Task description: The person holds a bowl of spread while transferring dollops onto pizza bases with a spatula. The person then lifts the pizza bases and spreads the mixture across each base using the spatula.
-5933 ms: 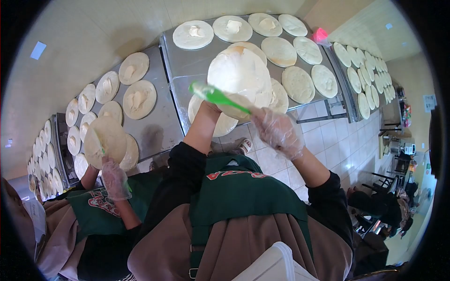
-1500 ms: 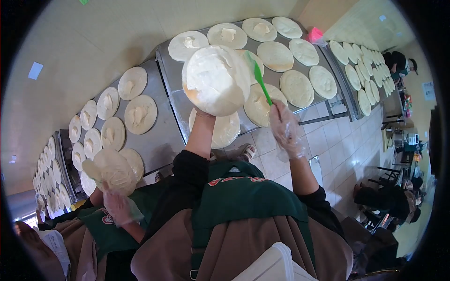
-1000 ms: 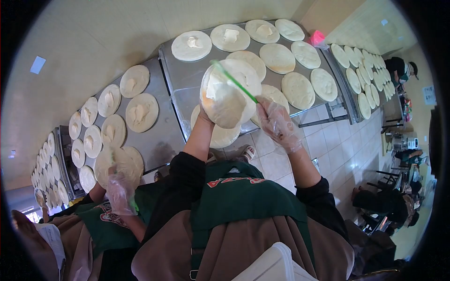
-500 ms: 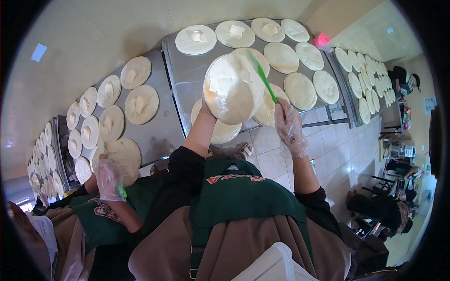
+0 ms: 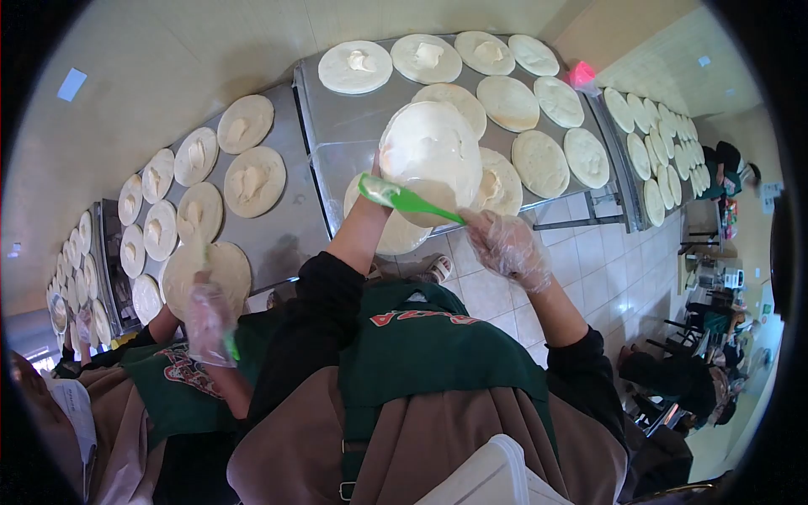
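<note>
A flat round bread [image 5: 431, 151] with a white spread on its face is held up over the metal table [image 5: 332, 126]. My left hand [image 5: 376, 181] supports it from its left edge and underside; most of the fingers are hidden behind it. In a clear plastic glove, my right hand [image 5: 507, 250] grips the handle of a green spatula [image 5: 404, 199]. The spatula's white-smeared blade points left, in front of my left wrist. More round breads lie around, one [image 5: 497, 183] with a lump of spread just behind my right hand.
To my left a co-worker's gloved hand [image 5: 209, 324] works with a green-handled tool over another bread [image 5: 206, 282]. A second metal table [image 5: 282, 210] with breads adjoins on the left. A pink item [image 5: 582, 76] sits at the back right corner. Other people are at the far right.
The spatula has swung from the bread's upper right down to its lower left. My right hand has dropped and turned leftward. The held bread has shifted slightly right and now faces me more evenly.
</note>
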`<state>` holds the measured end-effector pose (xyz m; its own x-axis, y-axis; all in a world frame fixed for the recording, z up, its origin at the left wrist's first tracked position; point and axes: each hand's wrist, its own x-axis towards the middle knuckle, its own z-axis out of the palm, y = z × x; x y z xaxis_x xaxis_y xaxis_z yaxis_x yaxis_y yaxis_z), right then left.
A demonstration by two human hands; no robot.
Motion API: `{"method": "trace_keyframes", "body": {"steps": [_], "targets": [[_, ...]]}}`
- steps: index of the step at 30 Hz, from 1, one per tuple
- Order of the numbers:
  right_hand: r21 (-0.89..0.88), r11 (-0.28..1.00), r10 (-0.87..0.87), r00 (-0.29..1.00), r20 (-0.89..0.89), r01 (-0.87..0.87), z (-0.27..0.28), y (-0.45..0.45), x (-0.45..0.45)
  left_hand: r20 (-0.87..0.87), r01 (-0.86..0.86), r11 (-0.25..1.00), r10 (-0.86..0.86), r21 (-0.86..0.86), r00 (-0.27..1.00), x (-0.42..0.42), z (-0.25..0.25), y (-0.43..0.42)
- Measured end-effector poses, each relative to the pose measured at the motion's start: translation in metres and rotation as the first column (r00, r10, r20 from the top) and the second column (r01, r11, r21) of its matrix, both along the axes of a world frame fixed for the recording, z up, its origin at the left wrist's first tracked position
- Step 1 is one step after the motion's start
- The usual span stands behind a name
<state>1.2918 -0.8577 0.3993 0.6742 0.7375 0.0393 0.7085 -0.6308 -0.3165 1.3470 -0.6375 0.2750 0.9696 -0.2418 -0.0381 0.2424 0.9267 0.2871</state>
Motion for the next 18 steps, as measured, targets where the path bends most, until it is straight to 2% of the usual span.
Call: {"method": "trace_keyframes", "body": {"steps": [1,2,3,4,5,8,9,11,12,14,15,17,18], "targets": [[0.028,0.999,-0.023,0.999,-0.048,0.024,-0.002,-0.001,-0.003,-0.087,-0.033,0.999,0.035,0.024,0.996,-0.005,0.009,-0.002],[0.053,0.997,-0.045,0.994,-0.096,0.05,-0.004,-0.001,-0.004,-0.088,-0.035,0.999,0.037,0.024,0.995,-0.004,0.004,-0.004],[0.053,0.997,-0.043,0.994,-0.097,0.048,-0.006,-0.001,-0.004,-0.011,-0.023,0.996,0.022,-0.083,1.0,-0.001,-0.003,-0.006],[0.19,0.973,-0.117,0.989,-0.089,0.133,-0.008,-0.001,-0.003,0.067,-0.003,0.982,0.015,-0.189,0.998,0.001,-0.004,-0.006],[0.322,0.922,-0.192,0.977,-0.093,0.212,-0.01,-0.001,-0.002,0.064,-0.005,0.982,0.018,-0.189,0.998,0.002,-0.006,-0.006],[0.37,0.879,-0.292,0.953,-0.085,0.302,-0.014,0.003,0.002,0.031,0.027,0.948,-0.018,-0.317,0.999,0.005,0.003,-0.006],[0.369,0.879,-0.293,0.952,-0.085,0.303,-0.013,0.004,0.001,0.031,0.028,0.948,-0.019,-0.318,0.999,0.006,0.008,-0.008],[0.217,0.949,-0.247,0.967,0.062,0.228,-0.01,0.008,-0.002,-0.169,-0.066,0.997,0.074,0.048,0.983,0.003,0.026,-0.014],[0.217,0.949,-0.249,0.967,0.061,0.23,-0.007,0.008,-0.004,-0.17,-0.064,0.997,0.071,0.049,0.983,0.005,0.022,-0.017],[0.065,0.975,-0.216,0.975,0.057,0.212,-0.004,0.01,-0.008,0.011,-0.143,0.967,0.144,0.213,0.989,0.009,0.015,-0.019],[0.066,0.975,-0.215,0.975,0.058,0.211,-0.003,0.008,-0.011,0.012,-0.144,0.966,0.145,0.213,0.989,0.009,0.012,-0.017],[0.022,0.984,-0.179,0.983,0.034,0.178,-0.003,0.002,-0.016,-0.109,-0.122,0.986,0.134,0.114,0.985,0.004,0.024,-0.012],[0.021,0.984,-0.177,0.984,0.033,0.177,-0.004,0.0,-0.016,-0.186,-0.068,0.996,0.078,0.055,0.98,0.002,0.031,-0.008]]}}
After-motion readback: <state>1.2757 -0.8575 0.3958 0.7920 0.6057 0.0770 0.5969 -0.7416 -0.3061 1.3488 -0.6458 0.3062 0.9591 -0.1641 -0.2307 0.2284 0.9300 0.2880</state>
